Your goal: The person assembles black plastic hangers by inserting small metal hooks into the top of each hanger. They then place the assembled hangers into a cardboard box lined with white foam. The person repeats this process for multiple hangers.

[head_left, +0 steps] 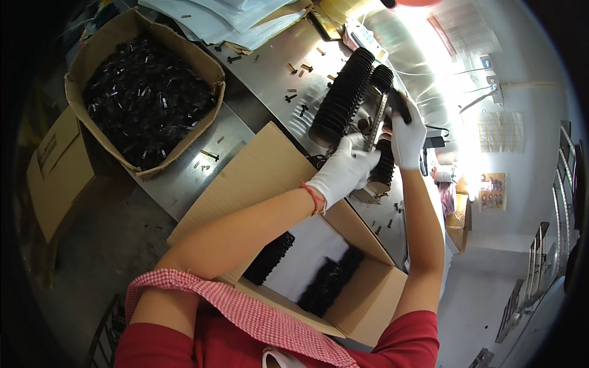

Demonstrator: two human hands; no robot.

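Observation:
My left hand, in a white glove with a red string at the wrist, grips the lower end of a narrow, pale metal strip lined with small marks or holes. My right hand, also gloved in white, is closed beside the strip's upper part. A dark patch covers its fingertips; whether it is a black part or a stained glove, I cannot tell. To the left of the strip lies a long row of black discs packed together. Shorter black disc stacks sit above and below the hands, partly hidden.
An open cardboard box with black parts inside stands under my forearms. At left, a carton is full of small black pieces with metal pins. Loose screw-like pieces are scattered over the metal table. Papers lie at the back.

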